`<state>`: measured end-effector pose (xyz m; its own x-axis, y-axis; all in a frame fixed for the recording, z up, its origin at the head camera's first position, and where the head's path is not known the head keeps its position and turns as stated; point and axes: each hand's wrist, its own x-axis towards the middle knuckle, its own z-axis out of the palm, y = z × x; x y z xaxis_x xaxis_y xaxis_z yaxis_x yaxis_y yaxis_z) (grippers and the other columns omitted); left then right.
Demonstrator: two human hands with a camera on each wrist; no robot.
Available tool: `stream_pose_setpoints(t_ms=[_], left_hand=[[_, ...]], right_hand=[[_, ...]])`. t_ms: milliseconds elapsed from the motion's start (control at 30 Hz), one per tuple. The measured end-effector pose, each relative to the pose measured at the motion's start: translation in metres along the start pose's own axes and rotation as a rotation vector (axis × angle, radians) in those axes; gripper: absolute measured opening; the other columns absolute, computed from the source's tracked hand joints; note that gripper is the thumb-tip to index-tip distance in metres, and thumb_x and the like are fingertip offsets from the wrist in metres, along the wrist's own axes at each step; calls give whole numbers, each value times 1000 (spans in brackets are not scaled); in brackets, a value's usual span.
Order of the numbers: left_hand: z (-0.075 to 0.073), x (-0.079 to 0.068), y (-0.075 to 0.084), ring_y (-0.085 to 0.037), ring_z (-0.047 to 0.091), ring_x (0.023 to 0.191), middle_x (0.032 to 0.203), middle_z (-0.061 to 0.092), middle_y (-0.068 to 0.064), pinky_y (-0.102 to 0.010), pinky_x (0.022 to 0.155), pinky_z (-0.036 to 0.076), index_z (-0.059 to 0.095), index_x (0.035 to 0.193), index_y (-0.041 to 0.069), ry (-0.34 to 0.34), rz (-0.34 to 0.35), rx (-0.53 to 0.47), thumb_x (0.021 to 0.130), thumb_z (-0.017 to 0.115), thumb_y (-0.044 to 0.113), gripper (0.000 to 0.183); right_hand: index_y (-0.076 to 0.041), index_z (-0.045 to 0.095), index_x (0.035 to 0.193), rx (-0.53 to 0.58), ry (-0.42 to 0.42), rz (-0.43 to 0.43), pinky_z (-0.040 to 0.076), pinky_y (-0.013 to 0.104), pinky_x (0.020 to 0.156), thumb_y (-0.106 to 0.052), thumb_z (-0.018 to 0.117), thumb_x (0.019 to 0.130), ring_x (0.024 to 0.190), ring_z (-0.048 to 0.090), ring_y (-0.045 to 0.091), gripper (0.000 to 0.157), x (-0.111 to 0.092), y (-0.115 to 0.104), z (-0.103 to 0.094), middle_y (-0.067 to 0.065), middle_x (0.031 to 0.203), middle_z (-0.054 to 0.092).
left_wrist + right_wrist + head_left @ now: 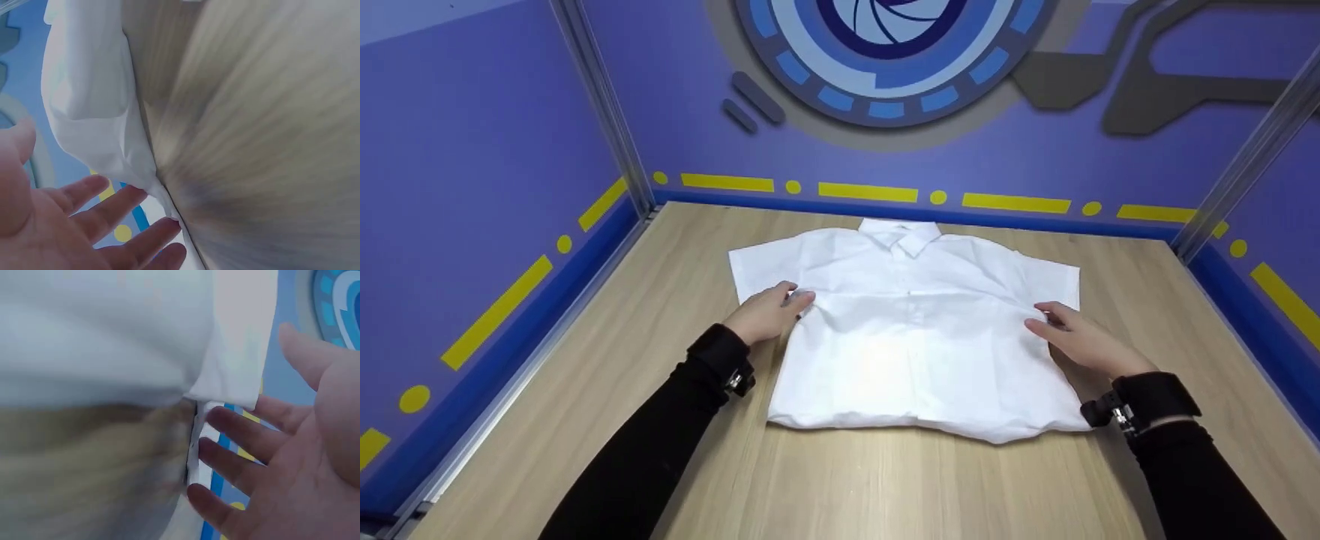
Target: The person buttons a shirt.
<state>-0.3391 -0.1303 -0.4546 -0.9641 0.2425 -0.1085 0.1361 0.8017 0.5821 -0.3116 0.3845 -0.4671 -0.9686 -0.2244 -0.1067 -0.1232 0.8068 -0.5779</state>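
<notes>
a purple wall [487, 142] with yellow marks stands at nine o'clock, then the left hand [765, 313], fingers apart, at nine beside the white shirt [877, 345] on the middle of the pale wooden table [622, 337], a big blue ring [885, 109] on the back wall [675, 97] at twelve, then the right hand [1087, 341], fingers apart, at three, and a metal post [1249, 165] at two.

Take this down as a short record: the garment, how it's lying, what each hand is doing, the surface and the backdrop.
Garment: white short-sleeved shirt
Lay: spread out, collar toward the back wall
Left hand: at the shirt's left side, below the sleeve, fingers extended
Right hand: at the opposite side, fingers extended
Surface: light wood-grain table
Backdrop: blue-purple, with yellow bars and dots
</notes>
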Motion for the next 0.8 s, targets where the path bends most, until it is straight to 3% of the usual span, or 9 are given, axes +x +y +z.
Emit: stream_pose_setpoints(t_ms=[100, 267, 367, 500, 633, 800], left_hand=[[1, 5, 1, -34, 43, 135, 145, 47, -16, -48, 111, 36, 35, 148, 9, -19, -6, 68, 96, 36, 65, 77], [0, 8, 6, -33, 47, 131, 141, 50, -16, -46, 107, 39, 41, 145, 7, -47, -16, 115, 92, 50, 62, 77], [2, 4, 13, -31, 56, 119, 130, 59, -13, -44, 99, 45, 50, 136, 7, -48, -24, 188, 88, 57, 60, 72], [6, -2, 22, -33, 59, 105, 111, 66, -9, -52, 95, 44, 60, 119, 11, -20, -40, 337, 85, 62, 60, 60], [10, -7, 28, -39, 56, 105, 106, 66, -10, -57, 97, 39, 64, 109, 13, 14, -56, 429, 82, 66, 58, 52], [10, -6, 30, -41, 53, 110, 116, 64, -13, -57, 96, 39, 64, 115, 13, -4, -57, 441, 82, 66, 58, 56]], right_hand=[[3, 32, 146, -55, -2, 21, 36, 60, 104, -62, 38, 97, 126, 46, 43, 81, 0, 3, -4, 30, 135, 49], [4, 37, 143, -102, 3, 54, 37, 61, 103, -65, 34, 96, 126, 46, 45, 84, -4, 8, -11, 30, 135, 49], [4, 43, 139, -140, -5, 50, 40, 59, 99, -66, 37, 95, 122, 49, 43, 83, -7, 7, -14, 29, 132, 53], [2, 50, 134, -203, 9, 26, 46, 55, 89, -67, 45, 91, 111, 55, 38, 81, -12, 1, -13, 26, 123, 57], [-4, 49, 138, -208, 20, -22, 40, 60, 97, -67, 53, 88, 120, 49, 42, 81, -12, -3, -7, 26, 131, 52], [1, 41, 143, -206, -82, -10, 28, 63, 108, -69, 45, 90, 135, 34, 48, 88, -7, -7, -2, 30, 144, 42]])
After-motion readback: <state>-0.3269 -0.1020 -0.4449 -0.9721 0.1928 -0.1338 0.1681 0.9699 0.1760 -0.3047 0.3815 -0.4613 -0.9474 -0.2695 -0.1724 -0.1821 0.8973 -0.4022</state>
